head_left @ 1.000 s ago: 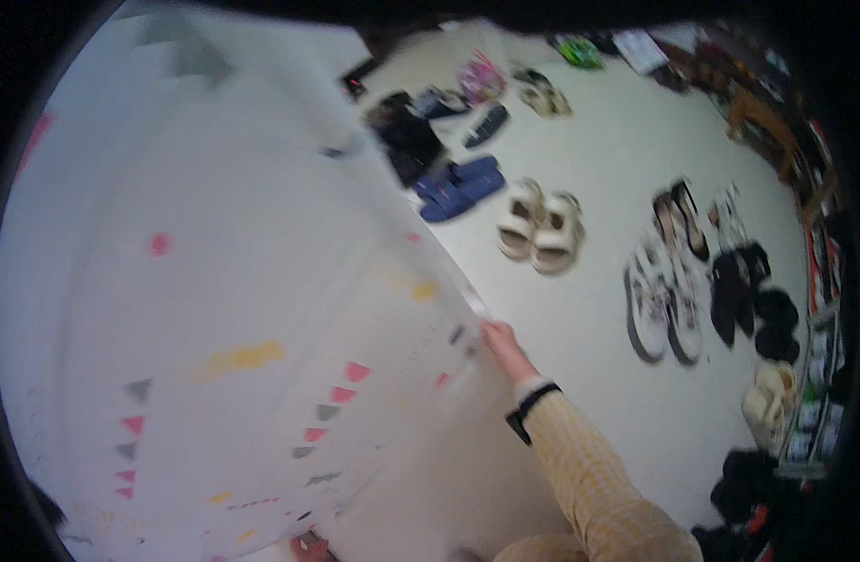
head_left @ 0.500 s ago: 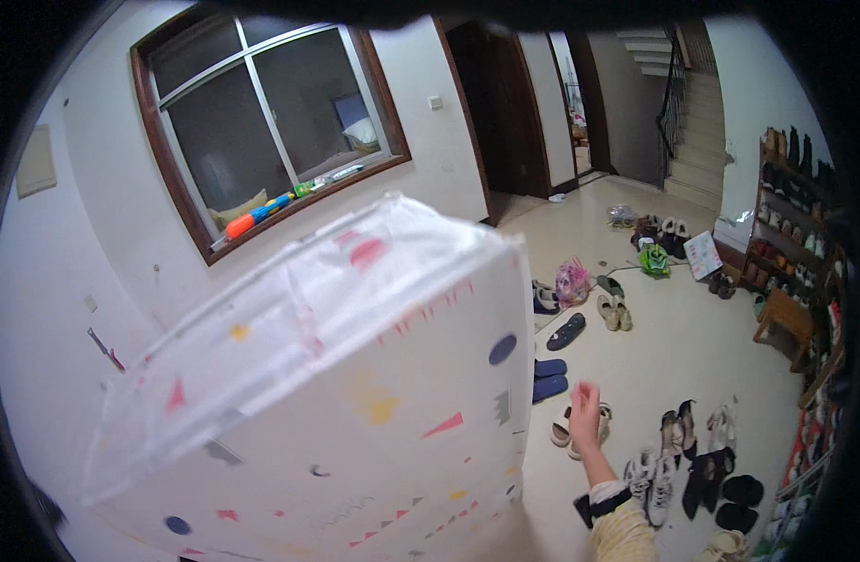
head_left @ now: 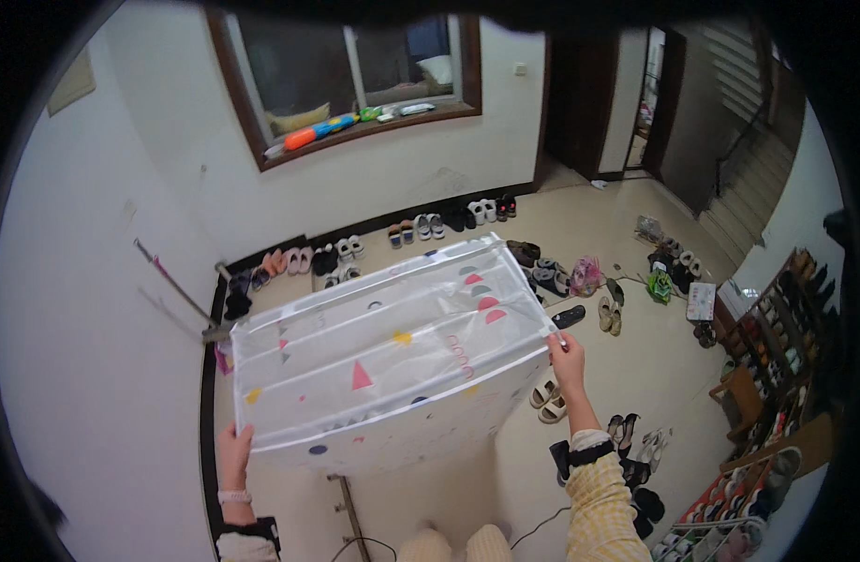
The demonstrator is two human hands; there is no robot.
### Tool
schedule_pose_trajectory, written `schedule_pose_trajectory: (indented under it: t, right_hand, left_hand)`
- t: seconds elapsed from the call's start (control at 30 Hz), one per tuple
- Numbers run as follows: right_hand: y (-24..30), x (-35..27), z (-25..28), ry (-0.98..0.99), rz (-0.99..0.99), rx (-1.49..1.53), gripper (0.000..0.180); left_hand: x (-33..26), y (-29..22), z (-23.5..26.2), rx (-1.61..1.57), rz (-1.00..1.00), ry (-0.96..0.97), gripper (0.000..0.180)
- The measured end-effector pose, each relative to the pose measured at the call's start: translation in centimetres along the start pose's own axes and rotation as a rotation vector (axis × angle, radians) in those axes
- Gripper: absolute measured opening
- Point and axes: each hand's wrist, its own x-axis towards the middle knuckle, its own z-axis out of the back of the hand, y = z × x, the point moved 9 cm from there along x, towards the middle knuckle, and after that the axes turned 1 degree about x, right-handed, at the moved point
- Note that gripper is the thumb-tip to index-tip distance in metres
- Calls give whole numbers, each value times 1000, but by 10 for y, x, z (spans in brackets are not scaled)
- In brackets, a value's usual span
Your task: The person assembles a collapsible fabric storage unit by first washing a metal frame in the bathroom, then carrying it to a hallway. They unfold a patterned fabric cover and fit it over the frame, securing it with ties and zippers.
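Observation:
In front of me spreads a box-shaped white fabric cover (head_left: 421, 351), printed with pink, yellow, grey and dark blue shapes, its seams piped in white. My right hand (head_left: 568, 363) pinches its near right corner. At the near left corner, my left hand (head_left: 234, 457) grips the edge, thumb up, with its other fingers partly hidden. The top panel looks stretched between both hands, while the front side hangs below. A thin metal rod (head_left: 175, 281) stands out beyond the cover's left edge, and another metal bar (head_left: 348, 515) shows beneath the front.
Pairs of shoes (head_left: 430, 226) line the far wall under the window sill, where an orange and blue toy water gun (head_left: 318, 131) lies. More shoes (head_left: 610, 316) and bags are scattered to the right. A full shoe rack (head_left: 777, 328) stands at the right wall. A dark cable (head_left: 541, 526) crosses the floor near my legs.
The cover has dropped and tipped back, its top now facing up. My right hand, earlier apart from it, now holds its corner; my left hand has come into sight. The view has shifted downward.

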Motion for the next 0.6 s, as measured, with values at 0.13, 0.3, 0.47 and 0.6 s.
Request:
schedule_pose_trajectory:
  t: [0.13,0.3,0.47,0.6]
  right_hand:
    - [19,8,-3,-48,203,95,38]
    - [14,41,-14,85,29,36,30]
    - [19,93,-32,179,97,-135,26]
    - [47,138,-61,330,200,-54,30]
  left_hand:
    - [16,9,8,173,131,8,32]
    - [5,5,9,196,139,8,31]
    - [-67,10,-8,121,305,152,26]
    - [-173,5,-51,-63,442,224,31]
